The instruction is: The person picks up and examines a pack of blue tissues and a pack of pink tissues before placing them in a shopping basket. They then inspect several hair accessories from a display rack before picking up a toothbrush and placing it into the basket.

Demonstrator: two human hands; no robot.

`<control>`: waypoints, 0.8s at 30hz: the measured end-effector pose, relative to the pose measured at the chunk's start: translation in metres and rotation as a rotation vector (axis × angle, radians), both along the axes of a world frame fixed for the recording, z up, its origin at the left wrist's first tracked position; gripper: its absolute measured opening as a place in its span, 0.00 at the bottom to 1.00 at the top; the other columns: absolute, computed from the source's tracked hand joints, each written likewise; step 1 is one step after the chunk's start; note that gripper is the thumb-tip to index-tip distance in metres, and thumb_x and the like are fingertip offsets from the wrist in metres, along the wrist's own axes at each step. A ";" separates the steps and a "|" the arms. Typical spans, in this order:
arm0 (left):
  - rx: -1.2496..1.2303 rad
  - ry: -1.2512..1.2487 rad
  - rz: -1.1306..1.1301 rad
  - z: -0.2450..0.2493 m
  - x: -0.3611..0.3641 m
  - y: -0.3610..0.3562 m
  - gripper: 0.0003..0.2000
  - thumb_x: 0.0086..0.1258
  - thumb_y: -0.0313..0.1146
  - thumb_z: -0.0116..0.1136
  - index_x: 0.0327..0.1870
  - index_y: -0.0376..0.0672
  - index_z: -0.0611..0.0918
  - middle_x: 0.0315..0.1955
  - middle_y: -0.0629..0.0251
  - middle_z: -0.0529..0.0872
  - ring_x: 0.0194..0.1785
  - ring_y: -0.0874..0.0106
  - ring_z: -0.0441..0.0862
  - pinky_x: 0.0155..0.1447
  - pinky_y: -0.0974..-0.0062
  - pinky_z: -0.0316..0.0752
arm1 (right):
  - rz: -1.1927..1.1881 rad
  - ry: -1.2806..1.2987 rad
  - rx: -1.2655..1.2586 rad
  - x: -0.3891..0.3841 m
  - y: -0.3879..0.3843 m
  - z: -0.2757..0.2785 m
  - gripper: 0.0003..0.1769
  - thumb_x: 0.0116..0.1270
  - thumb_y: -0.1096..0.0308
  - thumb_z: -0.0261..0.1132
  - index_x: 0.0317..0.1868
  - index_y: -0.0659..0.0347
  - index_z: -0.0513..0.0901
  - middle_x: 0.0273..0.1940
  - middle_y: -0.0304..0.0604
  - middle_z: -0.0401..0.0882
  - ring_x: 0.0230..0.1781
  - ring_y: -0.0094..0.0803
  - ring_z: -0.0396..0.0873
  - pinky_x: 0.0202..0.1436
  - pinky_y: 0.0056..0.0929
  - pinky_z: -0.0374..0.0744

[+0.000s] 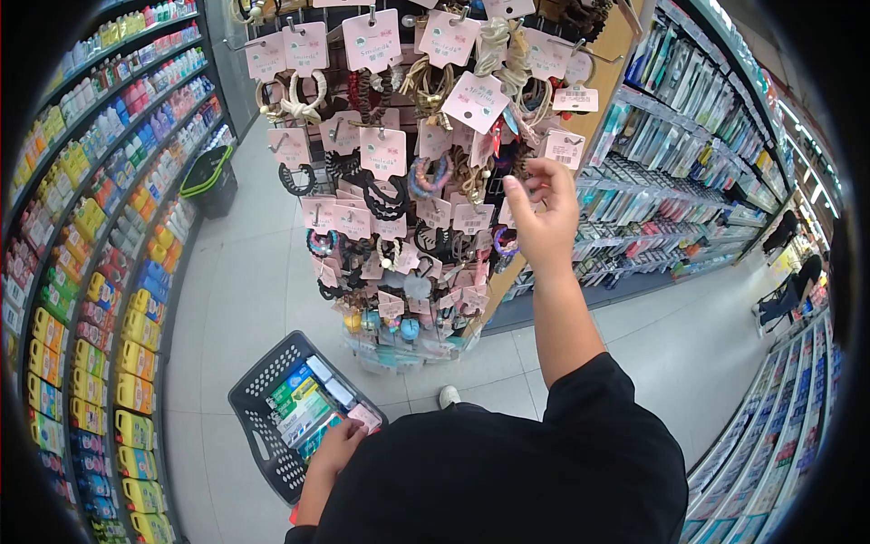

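My right hand point(546, 214) is raised at the right side of a rack hung with hair ties. Its thumb is apart from the half-curled fingers, and nothing shows between them. Just above the fingertips hangs a pink card with a barcode point(563, 149). Braided black hair ties point(387, 198) and a multicoloured hair tie point(430, 177) hang on pink cards to the left of this hand. Low on my left, my left hand point(337, 446) is closed at the near side of a dark grey shopping basket point(249, 399). Boxed goods point(304, 403) and a pink card point(365, 417) lie inside it.
Shelves of bottles point(136, 390) line the left side, with a black-and-green bin point(210, 181) near their far end. Shelves of packaged goods point(671, 136) stand behind the rack on the right. Another shelf point(770, 435) runs along the lower right. A person point(797, 281) is at the far right.
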State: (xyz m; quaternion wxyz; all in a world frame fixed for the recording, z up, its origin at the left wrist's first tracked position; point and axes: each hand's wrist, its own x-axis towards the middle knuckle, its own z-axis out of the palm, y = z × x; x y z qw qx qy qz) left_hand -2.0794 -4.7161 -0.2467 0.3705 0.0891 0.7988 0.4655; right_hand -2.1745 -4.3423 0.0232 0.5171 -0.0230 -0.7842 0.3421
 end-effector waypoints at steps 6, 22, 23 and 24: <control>0.306 0.091 0.129 0.039 0.004 0.036 0.11 0.68 0.34 0.58 0.46 0.39 0.79 0.29 0.65 0.83 0.34 0.78 0.80 0.39 0.81 0.74 | 0.289 -0.115 -0.050 -0.015 -0.042 -0.002 0.18 0.55 0.71 0.69 0.46 0.66 0.78 0.37 0.41 0.80 0.22 0.17 0.72 0.25 0.16 0.70; 0.357 0.187 -0.062 -0.003 0.007 0.058 0.20 0.66 0.48 0.58 0.47 0.39 0.78 0.27 0.59 0.84 0.33 0.68 0.82 0.39 0.73 0.74 | 0.563 -0.379 -0.520 -0.052 -0.080 0.031 0.09 0.66 0.66 0.62 0.35 0.64 0.79 0.19 0.31 0.72 0.16 0.16 0.66 0.19 0.16 0.63; 0.335 0.188 -0.077 -0.001 0.007 0.059 0.20 0.66 0.47 0.58 0.47 0.39 0.78 0.27 0.59 0.84 0.33 0.69 0.82 0.39 0.74 0.74 | 0.568 -0.373 -0.538 -0.051 -0.080 0.035 0.08 0.66 0.66 0.61 0.35 0.64 0.79 0.18 0.30 0.70 0.15 0.16 0.64 0.19 0.16 0.62; 0.313 0.189 -0.092 0.002 0.006 0.059 0.20 0.66 0.47 0.59 0.48 0.39 0.78 0.28 0.59 0.84 0.33 0.69 0.82 0.39 0.74 0.74 | 0.571 -0.366 -0.557 -0.051 -0.079 0.037 0.08 0.66 0.66 0.61 0.34 0.63 0.79 0.17 0.30 0.69 0.15 0.16 0.63 0.19 0.16 0.60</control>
